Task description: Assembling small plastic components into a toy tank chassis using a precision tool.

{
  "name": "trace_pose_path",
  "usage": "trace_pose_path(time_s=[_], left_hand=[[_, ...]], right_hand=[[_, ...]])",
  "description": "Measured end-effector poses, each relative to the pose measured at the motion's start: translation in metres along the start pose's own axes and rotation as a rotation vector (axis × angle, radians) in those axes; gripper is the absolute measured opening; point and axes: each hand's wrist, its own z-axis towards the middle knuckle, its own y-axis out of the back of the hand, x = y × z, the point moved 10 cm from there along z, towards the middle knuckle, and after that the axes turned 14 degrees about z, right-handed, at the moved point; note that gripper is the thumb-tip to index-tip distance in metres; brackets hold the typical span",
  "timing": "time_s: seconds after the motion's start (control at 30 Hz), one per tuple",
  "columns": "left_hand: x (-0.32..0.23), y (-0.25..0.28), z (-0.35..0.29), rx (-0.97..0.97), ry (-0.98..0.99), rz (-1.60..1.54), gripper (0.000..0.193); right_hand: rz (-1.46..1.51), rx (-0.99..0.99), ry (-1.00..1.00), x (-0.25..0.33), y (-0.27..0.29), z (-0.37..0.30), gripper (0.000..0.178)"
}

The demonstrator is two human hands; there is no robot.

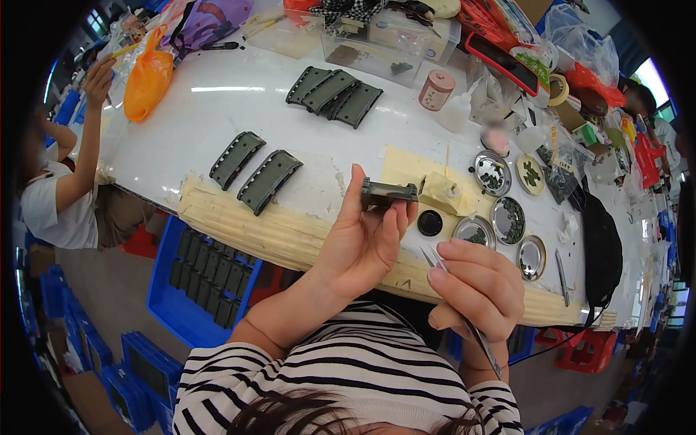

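My left hand (370,243) holds up a dark green curved plastic part (389,193) between thumb and fingers, above the table's front edge. In my right hand (478,286) is a pair of metal tweezers (475,335), their tips pointing up and left, apart from the part. Whether the tips grip anything is too small to tell. Near my hands stand a round black cap (430,222) and a metal dish (475,232) of small dark green pieces. Two similar green parts (270,183) lie to the left, and a cluster of several more (334,96) lies farther back.
More round dishes (508,220) sit at right, beside a second metal tool (562,278) and a black bag (603,254). A clear plastic box (373,58) and a pink tin (436,90) stand behind. Below left is a blue crate (170,290) of green parts. Another person (65,181) sits at left.
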Motion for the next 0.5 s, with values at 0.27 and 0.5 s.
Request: trace_pose_path(time_s=[0.27, 0.5], left_hand=[[-0.001, -0.001, 0.002, 0.012, -0.017, 0.034, 0.057], [-0.036, 0.001, -0.012, 0.083, -0.253, 0.325, 0.058]], right_hand=[[-0.010, -0.016, -0.030, -0.004, -0.001, -0.002, 0.034], [0.212, -0.103, -0.205, -0.020, 0.005, -0.011, 0.030]])
